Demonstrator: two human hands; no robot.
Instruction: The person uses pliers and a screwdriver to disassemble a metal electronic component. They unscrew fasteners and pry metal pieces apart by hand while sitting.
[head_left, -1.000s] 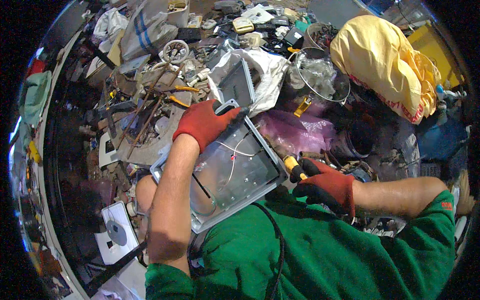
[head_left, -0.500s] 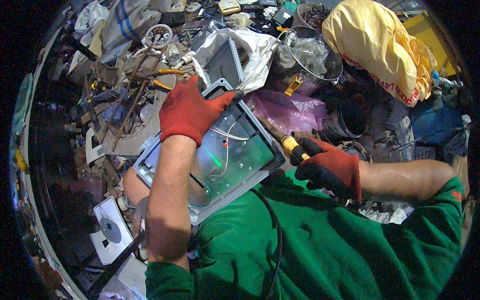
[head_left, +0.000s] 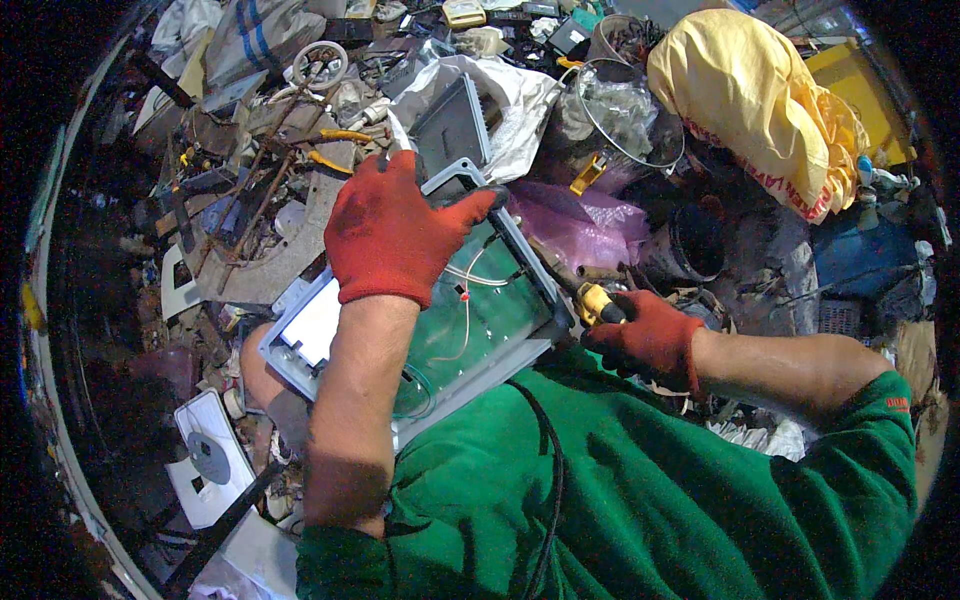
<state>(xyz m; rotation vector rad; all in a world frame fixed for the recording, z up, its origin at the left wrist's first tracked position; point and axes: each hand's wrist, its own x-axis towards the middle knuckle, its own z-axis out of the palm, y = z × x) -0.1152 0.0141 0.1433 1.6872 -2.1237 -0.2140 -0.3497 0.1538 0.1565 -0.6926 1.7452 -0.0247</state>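
Note:
A shallow grey plastic box [head_left: 475, 375] rests tilted against my lap and green shirt, its open side facing up. Inside are a green board [head_left: 490, 325], thin white wires [head_left: 466, 325] and a small red piece. My left hand [head_left: 395, 232], in a red glove with dark fingertips, is clasped over the box's far rim, thumb on the edge. Just beyond the box's right side, my right hand [head_left: 645, 338], gloved alike, is closed round a tool with a yellow-and-black handle [head_left: 597, 303]. Its dark shaft points up and left along the box's edge; the tip is hard to make out.
Mixed scrap surrounds me. Beyond the box lie a grey lid-like panel [head_left: 455, 125], a white sack [head_left: 525, 105] and pink plastic wrap [head_left: 590, 220]. A clear bucket [head_left: 620, 125] and a yellow sack [head_left: 750, 95] stand farther right. A black cable [head_left: 555, 465] hangs down my shirt.
My left hand and the box have shifted slightly right and nearer. The right hand and its tool have moved a little, still beside the box's right edge.

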